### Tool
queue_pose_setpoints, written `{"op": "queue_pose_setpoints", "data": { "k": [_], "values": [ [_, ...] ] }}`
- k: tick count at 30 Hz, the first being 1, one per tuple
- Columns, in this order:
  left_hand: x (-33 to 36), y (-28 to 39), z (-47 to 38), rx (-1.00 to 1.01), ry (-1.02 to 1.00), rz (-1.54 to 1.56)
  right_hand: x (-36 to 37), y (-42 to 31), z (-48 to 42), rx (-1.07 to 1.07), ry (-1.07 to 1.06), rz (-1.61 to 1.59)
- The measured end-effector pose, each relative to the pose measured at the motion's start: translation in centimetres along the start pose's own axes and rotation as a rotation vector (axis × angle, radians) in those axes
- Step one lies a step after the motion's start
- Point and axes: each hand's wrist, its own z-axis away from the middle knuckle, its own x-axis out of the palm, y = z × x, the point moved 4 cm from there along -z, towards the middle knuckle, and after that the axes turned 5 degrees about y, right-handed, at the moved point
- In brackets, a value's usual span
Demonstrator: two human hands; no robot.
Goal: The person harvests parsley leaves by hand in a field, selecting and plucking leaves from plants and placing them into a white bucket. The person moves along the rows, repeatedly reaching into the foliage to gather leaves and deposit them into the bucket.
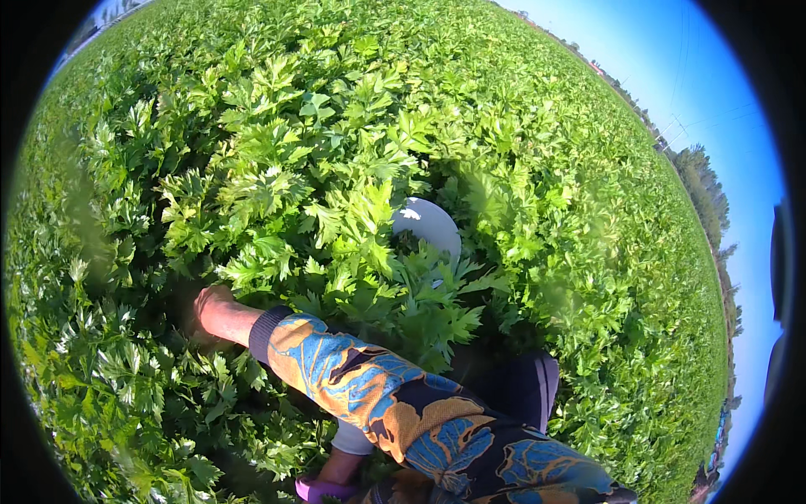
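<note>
My right hand (211,309) reaches to the left, low among leafy green plants (271,195) that look like celery. Its fingers are sunk in shadow and foliage, so whether they grip a stem cannot be told. The sleeve (378,390) is patterned in orange, blue and black, with a dark ribbed cuff just behind the bare wrist. My left hand is out of view. Before me, above the forearm, a smooth white rounded object (434,227) shows partly between the leaves; its kind is unclear.
Dense foliage surrounds the arm. Dark striped cloth (541,390), perhaps a trouser leg, lies beyond the sleeve. Below it are a white cuff (352,438), bare skin and what looks like a pink shoe (324,489). Trees (702,183) stand along the field's far edge.
</note>
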Motion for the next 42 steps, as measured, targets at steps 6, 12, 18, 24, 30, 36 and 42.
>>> {"op": "queue_pose_setpoints", "data": {
  "k": [6, 12, 18, 24, 30, 36, 42],
  "values": [
    [-0.1, -1.7, 0.6, -0.02, -0.024, 0.005, 2.8, -0.4, -1.0, 0.013, 0.163, -0.025],
    [0.1, -3.6, 0.1, -0.01, -0.049, -0.026, 0.3, -0.6, 0.8, -0.106, 0.264, -0.179],
    [-1.2, -1.6, -2.1, -0.004, -0.061, -0.281, -10.2, 4.1, 11.5, -0.274, 0.306, -1.012],
    [-5.2, 5.1, -4.8, 0.091, 0.183, -0.692, -18.9, 16.2, 31.5, -0.197, 1.006, -0.769],
    [-7.9, 7.0, -5.2, -0.002, 0.245, -0.632, -13.0, 25.3, 41.4, 0.36, 1.174, -0.921],
    [-10.9, 14.2, -4.4, 0.084, 0.375, -0.549, -2.3, 31.3, 36.0, 0.738, 0.685, -0.612],
    [-11.0, 27.0, -3.1, 0.489, 0.28, -0.414, 0.9, 31.7, 38.8, 0.486, 0.59, -0.537]
  ]
}}
